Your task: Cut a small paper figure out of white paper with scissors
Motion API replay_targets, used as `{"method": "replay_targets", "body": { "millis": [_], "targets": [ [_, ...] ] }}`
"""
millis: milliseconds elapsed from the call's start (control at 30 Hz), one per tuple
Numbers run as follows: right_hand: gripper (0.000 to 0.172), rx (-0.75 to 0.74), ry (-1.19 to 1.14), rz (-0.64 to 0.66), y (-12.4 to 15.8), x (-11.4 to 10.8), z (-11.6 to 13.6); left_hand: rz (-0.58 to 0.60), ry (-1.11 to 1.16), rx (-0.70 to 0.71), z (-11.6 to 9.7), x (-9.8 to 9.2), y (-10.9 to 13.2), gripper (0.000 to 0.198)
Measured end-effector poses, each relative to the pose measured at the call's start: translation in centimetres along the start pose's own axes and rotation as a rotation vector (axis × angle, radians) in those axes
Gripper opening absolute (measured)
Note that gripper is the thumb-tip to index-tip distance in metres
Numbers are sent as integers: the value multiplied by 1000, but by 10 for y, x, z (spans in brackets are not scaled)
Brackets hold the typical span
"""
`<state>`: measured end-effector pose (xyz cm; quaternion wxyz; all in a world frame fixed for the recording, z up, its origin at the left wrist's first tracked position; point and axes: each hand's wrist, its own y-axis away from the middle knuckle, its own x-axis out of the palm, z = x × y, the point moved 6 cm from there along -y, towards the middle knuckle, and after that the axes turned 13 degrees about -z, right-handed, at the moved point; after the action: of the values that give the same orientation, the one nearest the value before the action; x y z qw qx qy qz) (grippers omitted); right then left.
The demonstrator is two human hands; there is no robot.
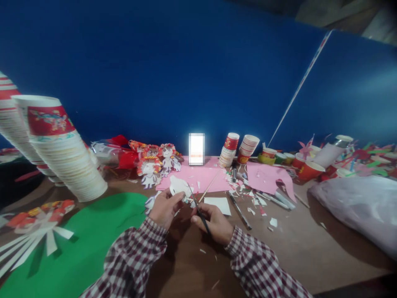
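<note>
My left hand (166,205) pinches a white paper cutout (178,186) between thumb and fingers, holding it above the table. In my right hand (215,222) are black-handled scissors (201,215), seen nearly edge-on. Their thin blades point up and away, right beside the cutout's right edge; whether they touch the paper I cannot tell. Behind my hands lies pink paper (211,178). Near my right fingers rests a small white paper sheet (218,205), with a pen (240,212) to its right. Decorated paper figures (151,176) stand beyond my left hand.
Tall stacks of paper cups (63,153) rise at the left beside a green sheet (102,225). A bright blurred rectangle (196,149) stands at the back. More cups (229,151), paper scraps (256,201) and a plastic bag (356,207) lie to the right. A blue wall (155,74) closes the back.
</note>
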<state>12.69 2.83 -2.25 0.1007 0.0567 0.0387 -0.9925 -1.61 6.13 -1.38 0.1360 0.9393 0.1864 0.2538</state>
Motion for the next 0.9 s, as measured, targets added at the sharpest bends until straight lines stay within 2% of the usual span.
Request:
{"method": "replay_targets", "body": {
  "millis": [200, 733, 900],
  "targets": [
    [31, 49, -35, -27, 0, 0, 0, -1, -17, 35, 0, 4, 7, 32],
    [31, 49, -50, -55, -2, -3, 1, 64, -13, 18, 5, 7, 10, 34],
    [30, 46, -52, -63, -2, -3, 0, 50, -13, 20, 8, 7, 10, 34]
  ]
}}
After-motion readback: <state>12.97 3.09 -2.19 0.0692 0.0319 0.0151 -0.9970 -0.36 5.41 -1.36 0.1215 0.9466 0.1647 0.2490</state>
